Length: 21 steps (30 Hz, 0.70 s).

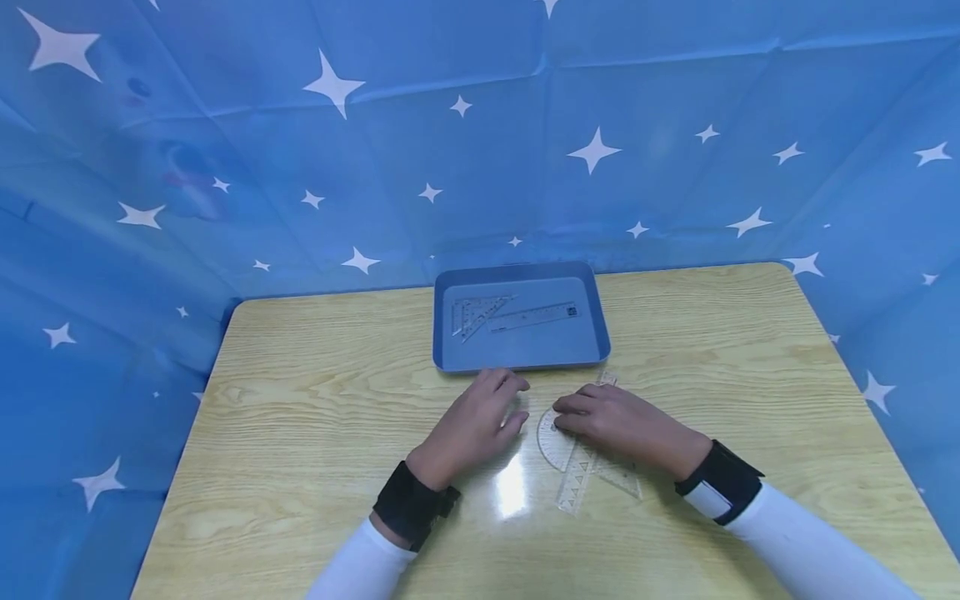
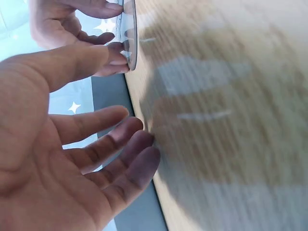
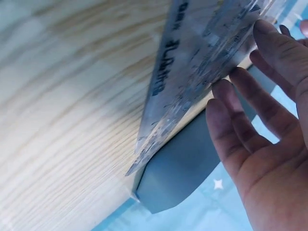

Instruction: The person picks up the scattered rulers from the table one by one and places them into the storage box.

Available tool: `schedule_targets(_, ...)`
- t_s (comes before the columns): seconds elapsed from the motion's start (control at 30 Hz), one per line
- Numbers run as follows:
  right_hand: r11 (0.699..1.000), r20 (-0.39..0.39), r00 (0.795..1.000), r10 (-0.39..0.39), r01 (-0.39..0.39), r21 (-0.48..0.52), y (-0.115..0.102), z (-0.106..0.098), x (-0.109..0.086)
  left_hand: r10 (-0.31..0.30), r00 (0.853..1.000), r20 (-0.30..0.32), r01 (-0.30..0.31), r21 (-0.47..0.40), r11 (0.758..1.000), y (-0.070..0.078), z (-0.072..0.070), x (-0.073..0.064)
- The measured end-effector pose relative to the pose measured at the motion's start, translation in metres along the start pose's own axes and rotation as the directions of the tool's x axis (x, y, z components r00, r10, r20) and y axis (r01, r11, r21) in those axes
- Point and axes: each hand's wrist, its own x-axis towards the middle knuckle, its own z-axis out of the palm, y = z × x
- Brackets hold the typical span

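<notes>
The grip of the right hand (image 1: 611,421) pinches one clear protractor (image 1: 551,443), thumb on one side and fingers on the other, as the left wrist view shows. Two more clear tools lie with it, partly under the hand: one straight ruler (image 1: 576,482), slanting from near the tray down toward the person, and one set square (image 1: 621,475), a corner of which shows beyond the ruler's right side. The three overlap above the wooden counter (image 1: 315,417), in front of the tray; whether the fingers also grip the ruler and set square, I cannot tell.

The grip of the left hand (image 1: 476,425) is loose and holds nothing, its fingers relaxed and slightly bent, thumb apart from them. It is just left of the protractor, near the tray's front edge.

Each wrist wears one black band, two in all: a left band (image 1: 412,502) and a right band (image 1: 720,482), above two white sleeves (image 1: 817,546).

Beyond the hands, one blue tray (image 1: 525,354) stands at the counter's far edge. Two clear tools lie inside it: a small triangle (image 1: 476,313) on the left and a printed strip (image 1: 534,317), also a ruler, on the right. Behind hangs a blue cloth (image 1: 480,167) with many white stars.
</notes>
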Motion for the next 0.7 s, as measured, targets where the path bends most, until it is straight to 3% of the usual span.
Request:
schedule_targets(0.17, 1.0, 0.017, 1.0, 0.008, -0.007, -0.012, -0.002, 0.001, 0.005, -0.052, 0.995, 0.091, 0.052, 0.001, 0.999, 0.002, 0.007, -0.006)
schedule_targets(0.33, 1.0, 0.013, 0.999, 0.03, -0.03, 0.004, -0.004, 0.003, 0.012, -0.159, 0.967, 0.199, 0.164, -0.006, 0.986, 0.003, 0.011, -0.01)
schedule_targets(0.7, 0.993, 0.04, 0.994, 0.103, -0.105, 0.053, -0.012, 0.003, 0.023, -0.238, 0.931, 0.275, 0.236, 0.041, 0.971, 0.004, 0.021, -0.008)
